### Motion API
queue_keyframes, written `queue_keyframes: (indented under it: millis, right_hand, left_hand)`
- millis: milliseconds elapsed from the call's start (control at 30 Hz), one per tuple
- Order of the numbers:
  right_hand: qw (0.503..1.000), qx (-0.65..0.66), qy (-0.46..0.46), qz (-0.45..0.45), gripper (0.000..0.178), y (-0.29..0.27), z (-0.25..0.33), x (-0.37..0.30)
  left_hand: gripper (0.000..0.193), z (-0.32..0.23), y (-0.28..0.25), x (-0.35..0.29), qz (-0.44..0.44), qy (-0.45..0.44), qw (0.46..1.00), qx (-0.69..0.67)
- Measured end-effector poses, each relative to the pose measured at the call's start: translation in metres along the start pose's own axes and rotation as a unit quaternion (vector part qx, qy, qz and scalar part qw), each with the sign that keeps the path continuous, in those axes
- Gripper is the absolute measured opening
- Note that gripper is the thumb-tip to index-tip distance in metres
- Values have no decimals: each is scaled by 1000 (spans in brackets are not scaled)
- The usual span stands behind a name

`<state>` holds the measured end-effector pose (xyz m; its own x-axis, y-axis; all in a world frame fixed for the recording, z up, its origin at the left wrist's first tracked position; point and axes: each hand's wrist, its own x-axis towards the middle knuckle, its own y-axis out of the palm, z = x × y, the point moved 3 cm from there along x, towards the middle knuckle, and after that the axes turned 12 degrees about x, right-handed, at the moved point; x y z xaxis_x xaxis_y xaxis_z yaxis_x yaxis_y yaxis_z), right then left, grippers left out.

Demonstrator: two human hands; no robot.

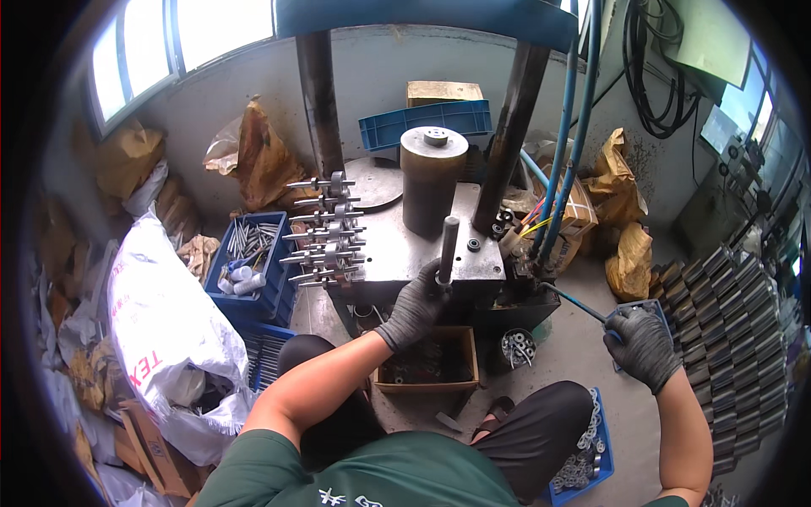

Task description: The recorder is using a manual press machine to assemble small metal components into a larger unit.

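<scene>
My left hand (414, 308), in a dark grey work glove, is closed around the lower part of an upright metal shaft (449, 245) at the front edge of a steel press table (397, 253). To the right, my gloved right hand (646, 348) grips the end of a long thin lever (577, 302) that runs back to the machine. A thick steel cylinder (428, 190) stands on the table, with a small ring-shaped part (436, 135) on top. Along the table's left side lie several shafts with round metal parts fitted on them (329, 232). A small black bearing-like ring (474, 245) rests near the right corner.
Two dark press columns (319, 106) rise behind. Blue crates (270, 270) of shafts stand left, by a big white sack (165, 321). Below the table are a wooden box (427, 384) and a can of rings (518, 348). Stacked metal parts (726, 346) fill the right; a blue bin (596, 473) sits by my leg.
</scene>
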<state>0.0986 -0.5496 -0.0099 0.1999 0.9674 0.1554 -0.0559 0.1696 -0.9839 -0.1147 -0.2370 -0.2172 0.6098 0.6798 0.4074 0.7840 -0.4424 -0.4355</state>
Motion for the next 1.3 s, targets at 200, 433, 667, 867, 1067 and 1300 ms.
queue_keyframes:
  millis: [200, 433, 667, 867, 1067, 1300]
  right_hand:
    - [967, 3, -56, -250, 10, 4, -7, 41]
    - [954, 10, 54, -294, 44, -21, -53, 137]
    - [974, 7, 164, -156, 43, -31, -67, 158]
    - [973, 46, 160, -158, 30, -23, -76, 158]
    - [970, 32, 132, -202, 28, -19, -67, 146]
    - [978, 39, 104, -175, 28, -3, -21, 86]
  left_hand:
    - [55, -46, -33, 73, -24, 98, 979, -176]
    - [34, -87, -98, 243, -204, 104, 952, -204]
    - [31, -59, -115, 328, -248, 29, 967, -51]
    - [34, -53, -120, 350, -174, 6, 975, 141]
    - [39, -77, -116, 344, -143, 52, 948, 279]
    - [43, -75, -116, 348, -136, 65, 931, 333]
